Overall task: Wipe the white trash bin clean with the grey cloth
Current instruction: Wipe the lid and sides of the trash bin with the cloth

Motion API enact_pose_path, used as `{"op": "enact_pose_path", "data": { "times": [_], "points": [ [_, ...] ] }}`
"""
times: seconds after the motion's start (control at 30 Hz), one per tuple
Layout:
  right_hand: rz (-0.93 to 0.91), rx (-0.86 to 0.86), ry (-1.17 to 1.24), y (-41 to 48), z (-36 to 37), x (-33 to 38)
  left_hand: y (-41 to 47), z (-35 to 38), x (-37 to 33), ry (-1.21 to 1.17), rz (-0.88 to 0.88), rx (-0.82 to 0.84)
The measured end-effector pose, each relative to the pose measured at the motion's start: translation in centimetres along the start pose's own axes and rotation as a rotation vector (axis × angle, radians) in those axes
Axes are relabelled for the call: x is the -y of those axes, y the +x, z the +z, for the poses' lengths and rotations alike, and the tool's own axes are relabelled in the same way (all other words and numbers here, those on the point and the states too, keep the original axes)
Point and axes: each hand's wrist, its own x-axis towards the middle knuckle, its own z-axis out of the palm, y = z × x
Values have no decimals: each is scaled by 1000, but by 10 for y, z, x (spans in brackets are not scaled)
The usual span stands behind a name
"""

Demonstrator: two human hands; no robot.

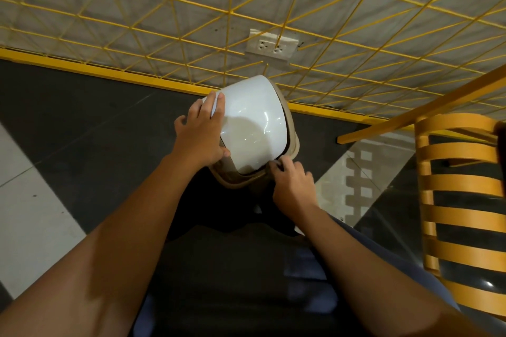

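Observation:
The white trash bin (252,123) stands on the dark floor by the wall, seen from above, with a glossy white domed lid and a beige rim. My left hand (202,134) grips the lid's left edge, fingers over the top and thumb at the near side. My right hand (294,186) is curled at the bin's near right rim. A small fold of the grey cloth (275,165) shows at its fingertips, pressed against the rim. The remainder of the cloth is hidden under the hand.
A yellow wire grid (301,22) covers the grey wall behind the bin, with a double socket (271,46) just above it. An orange slatted chair (462,186) and a glass table edge (383,167) stand close on the right. White floor tile (30,186) lies left.

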Motion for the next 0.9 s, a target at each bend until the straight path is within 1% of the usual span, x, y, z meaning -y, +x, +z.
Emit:
{"op": "enact_pose_path", "data": {
  "times": [0.1, 0.13, 0.23, 0.3, 0.4, 0.43, 0.47, 0.57, 0.6, 0.7, 0.73, 0.83, 0.87, 0.9],
  "points": [
    [103, -47, 70, 0, -1, -7, 0, 1, -2, -2, 0, 0],
    [95, -52, 90, -2, 2, -3, 0, 1, -2, -4, -3, -1],
    [-44, 7, 46, -12, 15, 20, 0, 1, -2, 1, -6, -12],
    [-69, 18, 26, -14, 19, 23, 0, 2, -1, 10, -2, -22],
    [31, -92, 97, -12, 19, 11, -1, 3, -1, 8, -2, -22],
    [60, -99, 104, -13, 19, 11, 0, 3, -1, 5, -4, -21],
    [59, -71, 88, -14, 20, 16, 0, 3, -1, 4, -6, -20],
    [-20, 10, 37, -19, 25, 26, 0, 3, -1, 6, -6, -22],
    [-20, -6, 44, -18, 24, 24, 0, 3, -1, 5, -6, -20],
    [57, -186, 100, -13, 25, 13, 0, 2, -1, 2, -7, -13],
    [63, -188, 99, -13, 25, 14, 0, 2, -2, 0, -9, -13],
    [-35, -44, 23, -16, 26, 23, 2, 2, -1, -3, -11, -12],
    [-45, -24, 20, -17, 25, 23, 2, 2, -1, -2, -9, -13],
    [-32, -43, 37, -16, 25, 20, 1, 2, -1, 0, -8, -14]
  ]
}}
